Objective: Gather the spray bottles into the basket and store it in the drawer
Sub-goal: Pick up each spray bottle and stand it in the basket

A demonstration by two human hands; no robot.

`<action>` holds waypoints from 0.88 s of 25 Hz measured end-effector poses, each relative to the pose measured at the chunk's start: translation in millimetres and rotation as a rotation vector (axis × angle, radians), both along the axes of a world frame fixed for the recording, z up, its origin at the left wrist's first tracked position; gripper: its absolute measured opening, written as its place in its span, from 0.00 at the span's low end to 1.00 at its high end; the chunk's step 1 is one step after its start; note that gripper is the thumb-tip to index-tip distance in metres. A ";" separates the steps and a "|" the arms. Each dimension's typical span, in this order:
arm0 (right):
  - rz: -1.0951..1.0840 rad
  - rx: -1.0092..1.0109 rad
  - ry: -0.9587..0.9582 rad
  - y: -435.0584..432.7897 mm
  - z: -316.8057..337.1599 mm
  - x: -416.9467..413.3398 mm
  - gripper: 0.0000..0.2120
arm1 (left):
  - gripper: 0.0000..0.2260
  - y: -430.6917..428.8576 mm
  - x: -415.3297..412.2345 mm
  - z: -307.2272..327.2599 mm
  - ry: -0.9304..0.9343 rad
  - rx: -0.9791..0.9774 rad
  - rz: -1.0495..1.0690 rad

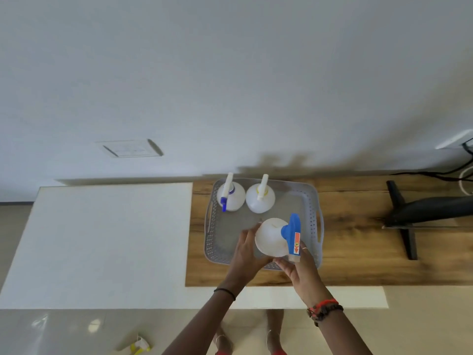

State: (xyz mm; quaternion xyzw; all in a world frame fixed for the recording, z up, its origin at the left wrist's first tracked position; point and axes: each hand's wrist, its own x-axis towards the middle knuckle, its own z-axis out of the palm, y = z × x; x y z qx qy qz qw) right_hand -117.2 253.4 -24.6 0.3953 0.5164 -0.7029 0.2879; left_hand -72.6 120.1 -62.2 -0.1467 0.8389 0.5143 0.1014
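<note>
A grey perforated basket [311, 201] sits on the wooden cabinet top [358, 252]. Two white spray bottles stand upright at its far end: one with a blue nozzle [230, 194] and one with a yellow collar [260, 197]. A third white bottle with a blue trigger head [272, 238] is held over the near part of the basket. My left hand [247, 252] grips its left side and my right hand [300, 267] holds it from the near right, by the trigger head. I cannot tell if the bottle touches the basket floor.
A white surface [102, 239] adjoins the wood on the left. A black monitor stand [409, 216] and cables [455, 172] lie on the right. The wall runs behind. On the floor at lower left lies a yellow-and-white spray head [139, 345]. My feet show below.
</note>
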 end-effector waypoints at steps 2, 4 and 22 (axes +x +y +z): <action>0.016 0.067 0.018 8.3 -9.1 -11.8 0.20 | 0.40 18.5 -15.0 -9.8 -0.038 -0.005 -0.003; -0.003 0.105 0.036 14.9 -20.3 -23.7 0.23 | 0.40 35.4 -32.9 -17.9 -0.086 -0.014 0.001; -0.047 0.059 -0.016 20.2 -79.7 -97.3 0.23 | 0.33 60.6 -115.8 -55.5 -0.219 0.112 0.174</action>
